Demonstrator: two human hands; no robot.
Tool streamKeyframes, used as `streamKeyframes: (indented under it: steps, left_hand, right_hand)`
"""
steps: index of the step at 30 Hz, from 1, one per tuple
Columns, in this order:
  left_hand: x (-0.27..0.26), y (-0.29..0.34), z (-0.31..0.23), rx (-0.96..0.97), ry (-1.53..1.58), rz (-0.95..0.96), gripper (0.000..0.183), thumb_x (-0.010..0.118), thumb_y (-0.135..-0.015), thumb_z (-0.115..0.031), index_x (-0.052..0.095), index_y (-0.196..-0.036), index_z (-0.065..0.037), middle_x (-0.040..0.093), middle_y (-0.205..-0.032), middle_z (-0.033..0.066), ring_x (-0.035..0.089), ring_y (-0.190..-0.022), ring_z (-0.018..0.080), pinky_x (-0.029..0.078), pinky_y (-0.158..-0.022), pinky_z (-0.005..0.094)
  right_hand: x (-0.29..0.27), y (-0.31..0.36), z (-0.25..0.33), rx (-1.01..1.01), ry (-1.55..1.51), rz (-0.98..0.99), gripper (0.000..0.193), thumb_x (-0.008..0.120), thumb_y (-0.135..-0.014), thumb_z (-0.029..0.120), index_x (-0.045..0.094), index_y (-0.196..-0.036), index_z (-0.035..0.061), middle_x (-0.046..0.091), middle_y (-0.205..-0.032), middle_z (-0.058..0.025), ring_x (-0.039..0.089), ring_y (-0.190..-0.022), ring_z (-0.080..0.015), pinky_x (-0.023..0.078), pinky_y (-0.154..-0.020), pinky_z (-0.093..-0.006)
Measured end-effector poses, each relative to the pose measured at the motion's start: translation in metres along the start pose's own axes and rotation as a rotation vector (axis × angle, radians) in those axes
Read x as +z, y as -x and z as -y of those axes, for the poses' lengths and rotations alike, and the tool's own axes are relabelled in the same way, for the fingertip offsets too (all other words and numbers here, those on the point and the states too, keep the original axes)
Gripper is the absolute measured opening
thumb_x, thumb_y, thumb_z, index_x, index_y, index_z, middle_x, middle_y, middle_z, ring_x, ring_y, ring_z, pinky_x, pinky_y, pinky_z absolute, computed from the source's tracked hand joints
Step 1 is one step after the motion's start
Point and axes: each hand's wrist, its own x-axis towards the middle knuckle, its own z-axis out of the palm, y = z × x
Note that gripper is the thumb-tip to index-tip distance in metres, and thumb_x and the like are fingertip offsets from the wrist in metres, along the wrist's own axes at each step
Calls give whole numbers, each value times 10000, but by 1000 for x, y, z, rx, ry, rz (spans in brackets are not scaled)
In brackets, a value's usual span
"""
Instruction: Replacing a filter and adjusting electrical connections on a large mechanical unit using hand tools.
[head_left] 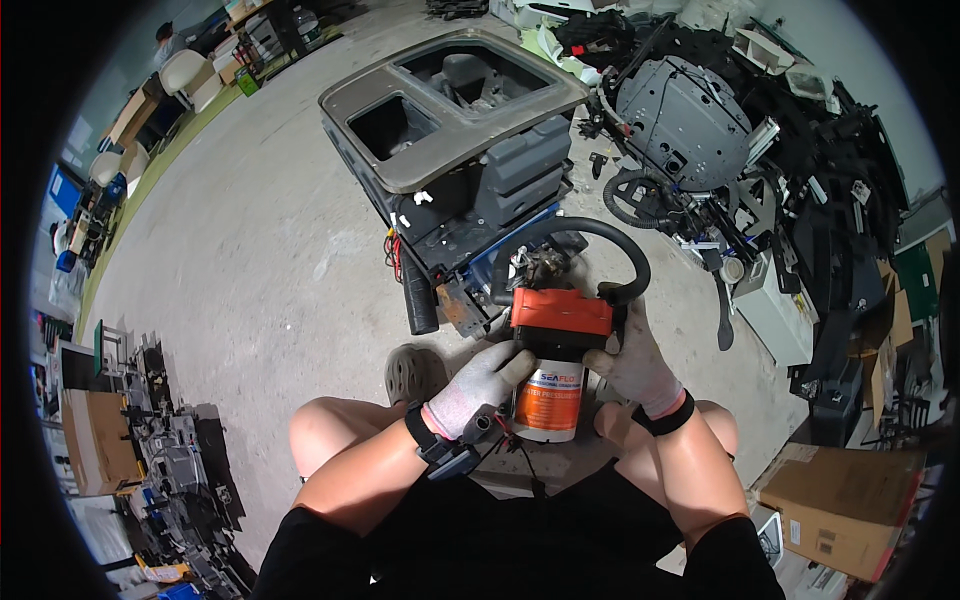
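Between my knees, I hold a water pump upright, with a red-orange top, a black middle and a white and orange label on its round body. My left hand, in a light work glove, is closed on the pump's left side with the thumb across its front. My gloved right hand grips the right side, some of its fingers hidden behind the pump. A thick black hose arches from the pump's right side over to its left. Thin dark wires hang below my left hand.
Just beyond the pump stands a large grey machine with an open two-hole frame on top and a black tube at its corner. Dark parts and a grey panel are heaped at right. Cardboard boxes stand near right; more parts lie left.
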Motion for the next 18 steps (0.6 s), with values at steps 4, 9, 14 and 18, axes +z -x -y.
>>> streamKeyframes:
  steps: [4,9,14,18]
  left_hand:
    - [-8,3,6,6,-128,30,301,430,-1034,-248,561,-1120,9,583,-1057,68,546,-990,144,448,-904,293]
    - [-5,0,12,58,-45,-11,243,482,-999,-183,598,-1065,20,608,-980,81,583,-912,152,488,-827,288]
    - [-3,1,2,41,-98,-1,258,481,-983,-172,600,-1115,16,613,-1022,80,588,-957,157,485,-866,297]
    - [-3,-4,5,84,-70,9,346,620,-887,-147,601,-1200,-2,631,-1119,80,594,-1032,151,479,-935,308]
  right_hand:
    - [-4,-2,-10,-37,57,12,885,738,-640,41,292,-1404,38,435,-1299,-120,460,-1242,-232,389,-1077,-372]
    - [-8,-3,-13,-27,101,16,866,745,-652,34,301,-1395,37,437,-1303,-123,465,-1239,-228,389,-1079,-373]
    - [-7,-3,-10,-83,52,6,928,805,-597,34,318,-1387,41,433,-1305,-121,470,-1234,-234,396,-1070,-373]
    - [-14,2,-7,-114,198,40,991,890,-531,90,361,-1367,42,429,-1301,-135,465,-1235,-263,404,-1059,-389]
